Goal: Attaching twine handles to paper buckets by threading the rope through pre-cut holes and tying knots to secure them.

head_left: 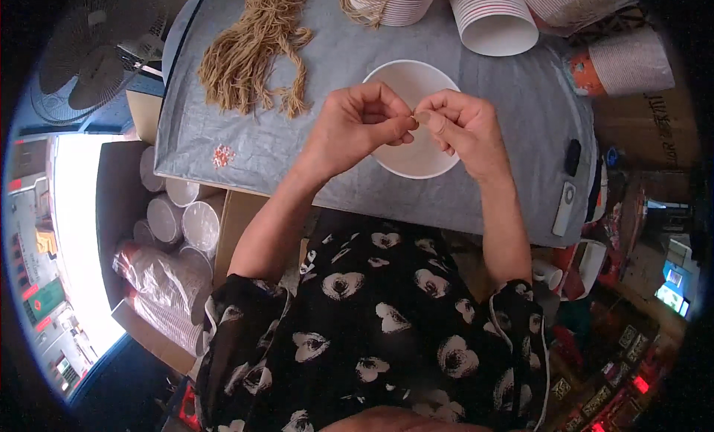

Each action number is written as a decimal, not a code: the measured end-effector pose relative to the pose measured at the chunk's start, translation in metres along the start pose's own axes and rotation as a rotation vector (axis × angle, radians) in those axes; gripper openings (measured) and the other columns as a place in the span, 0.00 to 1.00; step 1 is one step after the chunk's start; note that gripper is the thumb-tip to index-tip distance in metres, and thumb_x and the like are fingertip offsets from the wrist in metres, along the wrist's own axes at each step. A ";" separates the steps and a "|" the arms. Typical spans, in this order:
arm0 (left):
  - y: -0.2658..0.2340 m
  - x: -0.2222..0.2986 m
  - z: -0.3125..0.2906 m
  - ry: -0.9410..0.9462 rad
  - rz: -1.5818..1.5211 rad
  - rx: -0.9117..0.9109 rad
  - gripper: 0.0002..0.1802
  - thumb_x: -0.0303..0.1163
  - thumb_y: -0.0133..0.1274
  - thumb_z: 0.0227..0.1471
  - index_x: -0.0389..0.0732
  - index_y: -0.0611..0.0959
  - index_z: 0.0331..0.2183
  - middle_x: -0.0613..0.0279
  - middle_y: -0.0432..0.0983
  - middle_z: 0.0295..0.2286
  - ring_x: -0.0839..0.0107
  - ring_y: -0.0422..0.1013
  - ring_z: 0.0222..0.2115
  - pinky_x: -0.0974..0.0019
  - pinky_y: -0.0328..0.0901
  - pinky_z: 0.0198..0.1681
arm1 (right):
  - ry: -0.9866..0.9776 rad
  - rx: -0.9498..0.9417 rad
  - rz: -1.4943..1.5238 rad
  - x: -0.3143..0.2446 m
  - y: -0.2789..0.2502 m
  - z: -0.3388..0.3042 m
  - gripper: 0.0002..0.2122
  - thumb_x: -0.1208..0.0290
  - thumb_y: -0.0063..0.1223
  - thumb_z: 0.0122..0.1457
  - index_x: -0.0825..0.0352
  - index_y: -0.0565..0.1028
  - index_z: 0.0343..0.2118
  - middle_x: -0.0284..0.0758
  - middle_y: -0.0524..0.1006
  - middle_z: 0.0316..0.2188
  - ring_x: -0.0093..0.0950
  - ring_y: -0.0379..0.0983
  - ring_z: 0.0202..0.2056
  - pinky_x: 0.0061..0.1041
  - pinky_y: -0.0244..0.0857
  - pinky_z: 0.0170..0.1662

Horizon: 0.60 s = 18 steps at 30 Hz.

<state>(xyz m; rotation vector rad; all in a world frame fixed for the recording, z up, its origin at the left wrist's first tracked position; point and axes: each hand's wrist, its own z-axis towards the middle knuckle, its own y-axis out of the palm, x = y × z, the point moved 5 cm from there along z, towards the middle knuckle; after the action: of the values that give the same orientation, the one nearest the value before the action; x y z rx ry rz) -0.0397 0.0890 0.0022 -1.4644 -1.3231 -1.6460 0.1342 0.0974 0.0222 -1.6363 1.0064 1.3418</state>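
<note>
Left hand (357,127) curled, thumb and fingers pinching; right hand (468,131) meeting it tip to tip, also in a pinch, and we have a tiny tan piece (414,114) right where they join. Directly under our fingers sits a wide, round, white bowl (416,160) on a table draped in wrinkled grey cloth (543,149). Off to our left, a frayed bundle of tan cords (256,45) spreads across the cloth, with a little scatter of orange-and-white bits (223,157) below it. Top of the table: a nested stack of white ribbed tubs (494,19), lying mouth toward us. Out in the room, a large dark fan (89,68) stands far left, over a bright doorway (85,231).

Now the piece itself: tan, slight, mostly covered by our fingertips, so we cannot make out its shape. It hangs over the bowl's upper half.

Edges now! Our forearms cross the table's near edge, and the bowl stands just inside it. Grey cloth runs between bowl and cords, and on the right as far as a small black object (573,158) and a slim white device (565,208) near the rim. Below left, an open cardboard box (167,335) of wrapped tubs adjoins the table.
</note>
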 end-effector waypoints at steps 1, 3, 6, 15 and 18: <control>0.000 0.000 0.000 0.000 0.017 -0.006 0.04 0.22 0.59 0.55 0.34 0.79 0.33 0.60 0.82 0.31 0.73 0.79 0.32 0.73 0.74 0.35 | 0.002 0.001 -0.017 0.000 0.000 0.000 0.07 0.71 0.56 0.62 0.69 0.79 0.36 0.24 0.75 0.21 0.10 0.64 0.20 0.13 0.56 0.21; -0.001 -0.002 0.000 0.008 0.015 -0.006 0.04 0.22 0.59 0.55 0.34 0.79 0.33 0.59 0.82 0.31 0.73 0.79 0.32 0.73 0.74 0.35 | 0.003 0.001 -0.034 0.001 0.001 0.001 0.06 0.71 0.56 0.62 0.69 0.79 0.36 0.24 0.75 0.21 0.10 0.64 0.20 0.13 0.55 0.21; 0.000 -0.001 0.000 -0.001 -0.007 -0.011 0.05 0.22 0.59 0.55 0.34 0.79 0.34 0.59 0.81 0.32 0.73 0.79 0.32 0.74 0.73 0.35 | 0.005 0.041 0.038 0.006 0.001 0.001 0.06 0.71 0.58 0.61 0.69 0.78 0.35 0.23 0.71 0.18 0.11 0.61 0.18 0.13 0.52 0.19; 0.004 0.000 -0.002 0.031 0.012 0.008 0.10 0.24 0.59 0.55 0.33 0.79 0.40 0.60 0.80 0.33 0.76 0.78 0.32 0.73 0.73 0.37 | 0.025 0.073 0.288 0.013 0.006 0.001 0.07 0.70 0.58 0.61 0.69 0.78 0.34 0.24 0.71 0.19 0.12 0.62 0.19 0.14 0.53 0.20; 0.005 0.002 0.000 0.053 0.058 0.037 0.08 0.25 0.59 0.55 0.33 0.80 0.37 0.63 0.80 0.30 0.77 0.77 0.30 0.74 0.73 0.34 | 0.007 0.073 0.269 0.012 0.006 0.001 0.08 0.69 0.58 0.61 0.69 0.78 0.34 0.24 0.71 0.18 0.12 0.62 0.19 0.14 0.53 0.21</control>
<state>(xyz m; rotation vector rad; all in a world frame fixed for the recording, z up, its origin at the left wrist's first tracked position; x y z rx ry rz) -0.0356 0.0876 0.0054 -1.4150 -1.2644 -1.6039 0.1298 0.0943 0.0094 -1.4911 1.3006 1.4551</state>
